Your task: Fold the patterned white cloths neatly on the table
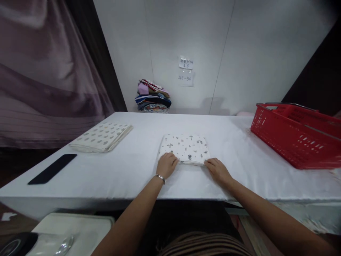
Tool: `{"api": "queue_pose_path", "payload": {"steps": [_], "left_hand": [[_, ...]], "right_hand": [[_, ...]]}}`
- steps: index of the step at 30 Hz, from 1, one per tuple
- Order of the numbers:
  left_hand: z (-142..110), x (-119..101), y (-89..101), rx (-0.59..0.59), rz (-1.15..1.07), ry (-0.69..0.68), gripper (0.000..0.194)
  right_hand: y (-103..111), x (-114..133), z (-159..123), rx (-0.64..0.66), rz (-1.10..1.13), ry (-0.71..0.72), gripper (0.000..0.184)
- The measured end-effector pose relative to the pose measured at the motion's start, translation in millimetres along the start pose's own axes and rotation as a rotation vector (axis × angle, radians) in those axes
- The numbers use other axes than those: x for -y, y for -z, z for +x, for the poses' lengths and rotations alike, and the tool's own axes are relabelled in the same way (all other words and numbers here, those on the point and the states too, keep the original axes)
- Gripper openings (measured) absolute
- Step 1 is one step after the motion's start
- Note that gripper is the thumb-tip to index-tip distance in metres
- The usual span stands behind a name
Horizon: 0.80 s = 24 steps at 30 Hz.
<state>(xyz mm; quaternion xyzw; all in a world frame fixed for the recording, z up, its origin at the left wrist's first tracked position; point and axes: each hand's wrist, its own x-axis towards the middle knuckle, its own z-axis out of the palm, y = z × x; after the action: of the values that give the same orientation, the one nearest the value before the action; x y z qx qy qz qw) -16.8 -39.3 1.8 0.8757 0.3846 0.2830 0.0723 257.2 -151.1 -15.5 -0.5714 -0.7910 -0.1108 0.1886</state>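
On the white desk (pixel 226 138), near the middle, holding a folded printed cloth (pixel 185 146) by its near corners! Fingers closed on the left corner with the left hand (pixel 167 165), on the right with the right hand (pixel 218 171). Leftward, spotting another folded cloth (pixel 102 137) beside a dark strip (pixel 52 169); rightward, a red basket (pixel 287 140).

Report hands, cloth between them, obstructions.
Left hand at near left corner, right hand at near right corner. Cloth folded flat on table. Nothing visibly blocking; red basket off right.
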Motion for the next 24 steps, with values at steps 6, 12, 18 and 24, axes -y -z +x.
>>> {"api": "queue_pose_path", "payload": {"steps": [6, 12, 18, 24], "left_hand": [[-4.6, 1.6, -6.2, -0.032, 0.002, 0.03, 0.019], [13.2, 0.0, 4.6, 0.039, 0.042, 0.151, 0.035], [18.6, 12.0, -3.7, 0.12, 0.19, 0.306, 0.042], [12.0, 17.0, -13.0, 0.186, 0.232, 0.339, 0.048]], "right_hand": [[16.0, 1.6, 22.5, -0.048, 0.166, -0.065, 0.028], [-10.2, 7.2, 48.6, 0.056, 0.135, -0.264, 0.047], [-33.2, 11.5, 34.8, 0.18, -0.005, -0.271, 0.057], [-32.6, 8.1, 33.6, 0.178, 0.011, -0.266, 0.055]]}}
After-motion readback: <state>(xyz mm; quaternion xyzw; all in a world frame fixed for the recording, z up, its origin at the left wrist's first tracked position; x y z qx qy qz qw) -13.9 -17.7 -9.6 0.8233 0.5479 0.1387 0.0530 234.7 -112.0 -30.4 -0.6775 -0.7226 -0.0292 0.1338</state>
